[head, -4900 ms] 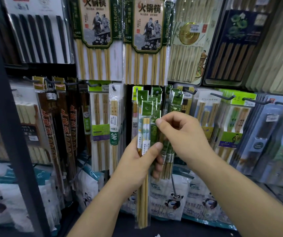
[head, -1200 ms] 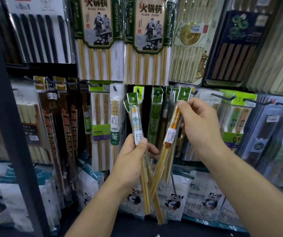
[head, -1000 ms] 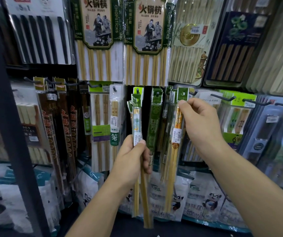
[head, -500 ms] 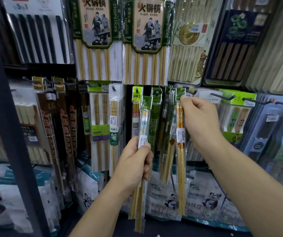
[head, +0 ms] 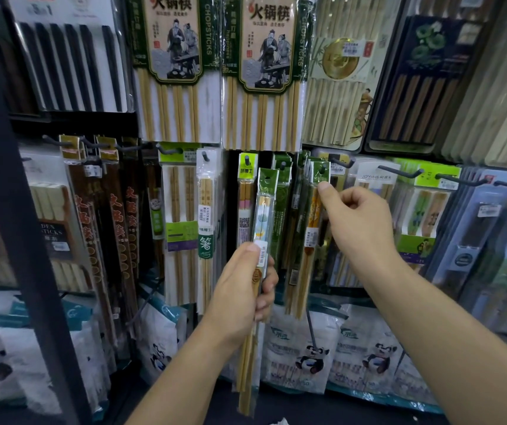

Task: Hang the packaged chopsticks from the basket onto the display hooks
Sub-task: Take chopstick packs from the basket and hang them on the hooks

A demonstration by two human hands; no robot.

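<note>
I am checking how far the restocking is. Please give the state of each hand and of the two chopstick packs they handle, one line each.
left hand, grips the blue-patterned pack around its middle.
blue-patterned pack, upright, held in front of the display, on no hook.
right hand, fingers curled, thumb pinching the orange-patterned pack's header.
orange-patterned pack, hanging, header hole over a hook.

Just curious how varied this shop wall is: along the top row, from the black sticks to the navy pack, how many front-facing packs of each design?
Black-stick pack: 1
Hot-pot picture packs: 2
Gold-disc pack: 1
Navy pack: 1
Total: 5
</note>
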